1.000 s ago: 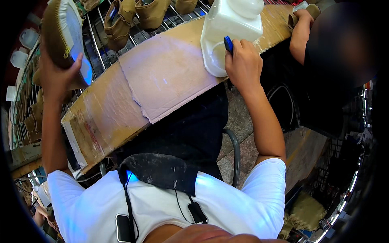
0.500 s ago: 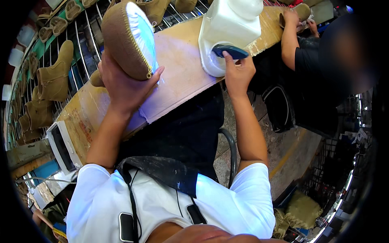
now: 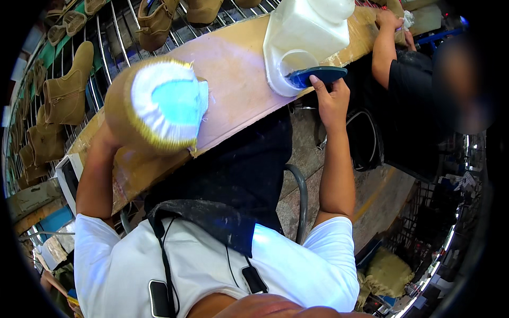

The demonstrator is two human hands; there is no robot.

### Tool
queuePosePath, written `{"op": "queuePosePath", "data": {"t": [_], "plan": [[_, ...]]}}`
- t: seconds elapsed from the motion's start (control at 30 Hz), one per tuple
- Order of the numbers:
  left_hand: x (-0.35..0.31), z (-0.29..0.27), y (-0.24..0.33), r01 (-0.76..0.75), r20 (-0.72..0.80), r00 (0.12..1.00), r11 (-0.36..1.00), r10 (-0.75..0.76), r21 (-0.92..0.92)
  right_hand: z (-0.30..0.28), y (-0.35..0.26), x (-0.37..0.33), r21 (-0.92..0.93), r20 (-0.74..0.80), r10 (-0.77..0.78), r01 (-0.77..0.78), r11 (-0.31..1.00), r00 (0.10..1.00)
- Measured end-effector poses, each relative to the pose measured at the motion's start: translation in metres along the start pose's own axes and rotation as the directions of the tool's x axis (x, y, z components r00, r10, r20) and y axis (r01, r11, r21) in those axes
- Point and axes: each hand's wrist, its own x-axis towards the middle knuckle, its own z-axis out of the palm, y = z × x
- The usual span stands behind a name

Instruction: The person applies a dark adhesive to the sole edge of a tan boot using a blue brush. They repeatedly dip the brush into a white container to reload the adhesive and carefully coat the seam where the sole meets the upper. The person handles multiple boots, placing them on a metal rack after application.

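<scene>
A tan boot (image 3: 119, 98) is held up on the left, its underside turned toward me. That underside shows a gathered white lining, a pale blue-lit middle and yellow stitching round the edge. My left hand (image 3: 108, 137) grips it from behind, its fingers hidden by the boot. In my right hand (image 3: 333, 98) a flat dark blue tool, probably a brush, is pinched between thumb and fingers. Its tip reaches into the round mouth at the foot of a white plastic jug (image 3: 313, 32); what is inside cannot be made out.
Cardboard (image 3: 228, 58) covers the narrow bench under the jug. Beyond it, tan boots (image 3: 66, 87) stand on a metal wire rack (image 3: 114, 40). To the right a co-worker's hand (image 3: 389, 20) handles another tan piece. A grey box (image 3: 69, 177) sits at the bench's left end.
The boot has come lower and nearer, its underside turning toward me and covering my left hand. My right hand has shifted slightly right and down, its tool's tip still at the jug's mouth.
</scene>
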Motion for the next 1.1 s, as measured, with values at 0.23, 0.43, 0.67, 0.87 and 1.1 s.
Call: {"op": "queuePosePath", "data": {"t": [0.23, 0.43, 0.67, 0.87, 1.1], "plan": [[0.0, 0.025, -0.027, -0.357, -0.11, 0.902, 0.863, 0.418, 0.357, -0.003, 0.006, 0.005, 0.115, -0.036, 0.188, -0.183, 0.976, 0.982], [-0.001, 0.045, -0.037, -0.479, -0.053, 0.707, 0.533, 0.705, 0.697, -0.002, 0.01, -0.001, 0.357, -0.105, 0.336, -0.28, 0.891, 0.936], [-0.016, 0.057, -0.03, -0.446, -0.053, 0.731, 0.535, 0.68, 0.717, 0.013, 0.011, -0.02, 0.54, -0.207, 0.382, -0.221, 0.812, 0.901], [-0.019, 0.06, -0.044, -0.419, -0.082, 0.718, 0.524, 0.691, 0.742, 0.081, -0.05, -0.051, 0.803, 0.076, 0.495, -0.347, 0.484, 0.865], [-0.019, 0.061, -0.047, -0.397, -0.061, 0.717, 0.478, 0.695, 0.784, 0.148, -0.04, -0.032, 0.727, 0.106, 0.419, -0.357, 0.586, 0.902]]}}
